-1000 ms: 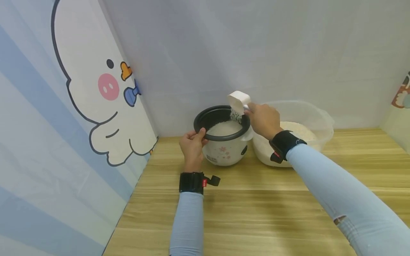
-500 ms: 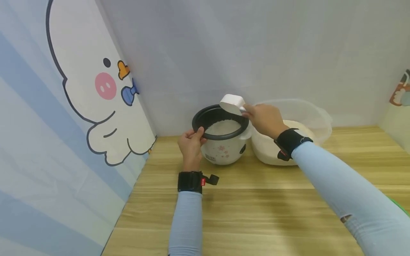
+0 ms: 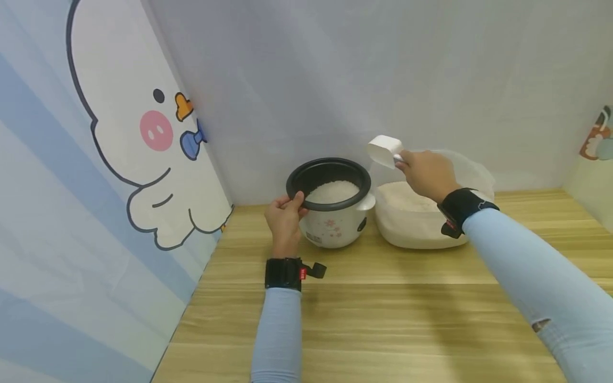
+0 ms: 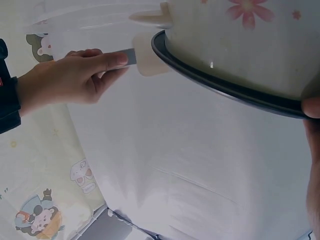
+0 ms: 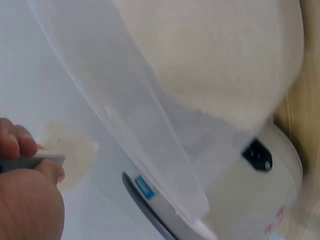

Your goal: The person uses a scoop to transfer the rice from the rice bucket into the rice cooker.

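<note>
**Scoop held over the tub, cooker steadied by its rim**

On the head view the left hand [image 3: 284, 221] grips the black rim of the cooker [image 3: 330, 205] at about 9 o'clock, thumb over the edge and fingers curled beneath. The cooker stands on the bench [image 3: 383, 308] near the back wall, its pot heaped with rice [image 3: 332, 190]. Just beside it at 3 o'clock sits the tub [image 3: 431, 213], clear-walled and also holding rice; the two look to be touching or nearly so.

The right hand [image 3: 423, 173] pinches the handle of the white scoop [image 3: 384, 149], which hangs tilted above the tub's 10 o'clock edge, clear of the cooker. Whether any rice lies in the scoop cannot be told.

The left wrist view looks up from below: it shows the cooker's [image 4: 240, 40] flowered white wall and dark rim, which the head view shows only from above, with the right hand [image 4: 65, 82] and the scoop [image 4: 147, 55] at 10 o'clock beyond the rim. Only a fingertip of the left hand shows there, at the right edge.

The right wrist view gives the tub's [image 5: 150, 150] wall close up, the rice [image 5: 215, 55] mounded inside, the cooker's [image 5: 250, 195] side with a black switch, and the right hand's [image 5: 27, 200] fingers clamped on the grey handle.

A cartoon curtain [image 3: 119, 159] hangs at 9 o'clock.
</note>
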A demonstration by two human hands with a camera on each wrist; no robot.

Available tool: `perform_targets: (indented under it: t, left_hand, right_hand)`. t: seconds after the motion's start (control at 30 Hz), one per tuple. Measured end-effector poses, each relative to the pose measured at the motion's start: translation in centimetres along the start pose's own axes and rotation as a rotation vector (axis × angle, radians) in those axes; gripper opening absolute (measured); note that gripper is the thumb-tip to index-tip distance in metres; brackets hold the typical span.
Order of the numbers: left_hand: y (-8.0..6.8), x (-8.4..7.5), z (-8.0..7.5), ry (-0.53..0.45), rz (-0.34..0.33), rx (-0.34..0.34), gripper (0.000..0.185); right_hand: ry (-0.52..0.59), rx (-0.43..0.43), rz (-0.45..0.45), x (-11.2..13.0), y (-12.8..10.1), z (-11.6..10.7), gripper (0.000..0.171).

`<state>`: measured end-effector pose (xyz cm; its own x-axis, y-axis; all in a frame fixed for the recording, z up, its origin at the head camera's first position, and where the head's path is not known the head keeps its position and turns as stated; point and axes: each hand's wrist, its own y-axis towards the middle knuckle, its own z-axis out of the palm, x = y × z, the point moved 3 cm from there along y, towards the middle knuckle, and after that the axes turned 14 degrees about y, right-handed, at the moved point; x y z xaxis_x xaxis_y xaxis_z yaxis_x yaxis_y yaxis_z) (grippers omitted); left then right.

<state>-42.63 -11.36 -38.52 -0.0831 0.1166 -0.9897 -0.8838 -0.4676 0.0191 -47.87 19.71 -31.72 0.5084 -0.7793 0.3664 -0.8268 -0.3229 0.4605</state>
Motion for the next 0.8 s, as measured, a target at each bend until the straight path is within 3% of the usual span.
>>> perform_targets:
  t: [0.53,0.8]
  left_hand:
    - [0.0,0.3,-0.3,0.014,-0.022,-0.017,0.037]
    - [0.0,0.1,-0.2,0.022,-0.010,-0.011,0.034]
  right_hand:
    - [-0.074,0.207,0.177,-5.6,-2.6,-1.3,0.021]
    - [-0.199,0.309,0.180,-6.9,-3.8,-1.8,0.017]
